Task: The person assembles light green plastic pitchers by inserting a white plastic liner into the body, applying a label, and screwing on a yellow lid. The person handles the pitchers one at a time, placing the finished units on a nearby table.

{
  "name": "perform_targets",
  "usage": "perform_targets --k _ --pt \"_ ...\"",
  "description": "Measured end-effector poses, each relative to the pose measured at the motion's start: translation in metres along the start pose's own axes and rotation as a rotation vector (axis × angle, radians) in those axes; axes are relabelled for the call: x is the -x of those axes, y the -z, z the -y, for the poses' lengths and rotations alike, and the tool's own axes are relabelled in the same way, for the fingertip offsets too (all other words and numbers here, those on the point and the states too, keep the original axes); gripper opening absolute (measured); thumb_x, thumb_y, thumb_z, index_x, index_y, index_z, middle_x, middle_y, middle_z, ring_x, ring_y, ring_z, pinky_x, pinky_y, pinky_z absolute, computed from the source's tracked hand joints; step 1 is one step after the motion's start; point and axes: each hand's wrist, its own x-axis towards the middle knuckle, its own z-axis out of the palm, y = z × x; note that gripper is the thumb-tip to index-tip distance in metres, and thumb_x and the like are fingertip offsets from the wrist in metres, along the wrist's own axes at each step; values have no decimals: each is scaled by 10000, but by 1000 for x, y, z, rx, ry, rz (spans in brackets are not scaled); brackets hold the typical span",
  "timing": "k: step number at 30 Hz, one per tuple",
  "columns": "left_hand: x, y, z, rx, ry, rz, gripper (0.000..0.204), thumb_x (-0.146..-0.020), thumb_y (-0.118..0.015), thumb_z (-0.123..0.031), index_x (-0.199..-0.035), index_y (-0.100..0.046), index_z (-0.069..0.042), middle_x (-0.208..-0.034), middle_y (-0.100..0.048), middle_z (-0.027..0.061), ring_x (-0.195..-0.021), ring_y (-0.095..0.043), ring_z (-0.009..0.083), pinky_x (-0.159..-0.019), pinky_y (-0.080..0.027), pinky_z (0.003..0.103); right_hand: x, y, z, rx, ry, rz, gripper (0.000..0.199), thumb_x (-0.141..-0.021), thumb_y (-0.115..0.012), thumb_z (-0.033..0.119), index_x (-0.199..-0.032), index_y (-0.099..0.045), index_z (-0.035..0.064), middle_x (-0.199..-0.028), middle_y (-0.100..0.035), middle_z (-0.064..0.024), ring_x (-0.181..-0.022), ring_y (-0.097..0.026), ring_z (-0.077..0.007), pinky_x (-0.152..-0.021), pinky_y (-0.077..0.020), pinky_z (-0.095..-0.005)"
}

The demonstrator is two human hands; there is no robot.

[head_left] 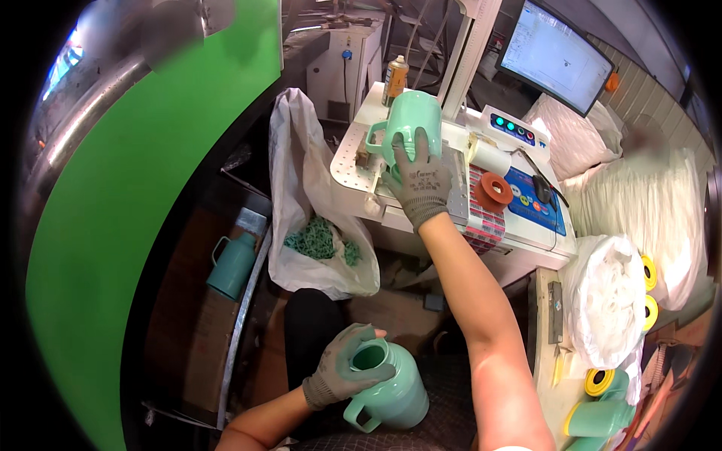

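In a grey glove, my left hand grips the neck of a mint-green plastic jug above my lap. The jug's round mouth faces up, and its handle sticks out toward the lower left. My right hand, gloved too, reaches forward to the white machine's table and closes on a second mint-green jug. That jug lies tilted on a fixture, its handle to the left; my fingers cover its near end. Close beside this hand on the right are an orange-brown tape roll and a white roll.
A white sack holding green plastic scraps stands left of the machine. Further left, a darker green jug lies in a trough beside a green panel. At right are a monitor, a white bag and yellow-rimmed green jugs.
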Motion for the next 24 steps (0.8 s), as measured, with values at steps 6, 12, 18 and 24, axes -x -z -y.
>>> perform_targets --k 6,12,18,24 --pt "-24 -18 -20 19 -79 97 698 -761 -906 -181 -1365 -602 -9 -1258 -602 118 -1141 -631 223 -1014 -513 372 36 5 -23 19 -74 -85 895 -893 -677 555 -1668 -371 230 -1700 -328 -240 -1237 -606 -397 -920 -515 -537" --pt "-21 -37 -24 155 101 -40 631 -719 -702 -65 -1330 -590 43 -1221 -613 136 -1096 -605 232 -994 -512 371 195 48 -57 -366 -38 -249 839 -927 -702 518 -1627 -423 149 -1602 -432 -217 -1367 -513 -391 -1101 -442 -517" --pt "-32 -42 2 299 108 172 554 -923 -566 -24 -1467 -513 63 -1371 -598 141 -1181 -591 218 -1043 -486 359 439 139 -139 -185 -627 -206 721 -898 -781 370 -1516 -544 82 -1509 -538 -206 -1306 -573 -416 -1095 -477 -521" --pt "-65 -57 23 256 -45 415 554 -1027 -537 -139 -1536 -438 55 -1505 -517 163 -1285 -562 262 -1097 -475 409 637 266 -197 142 -1195 -762 634 -925 -765 74 -1506 -515 36 -1429 -559 -184 -1128 -656 -290 -913 -574 -406"
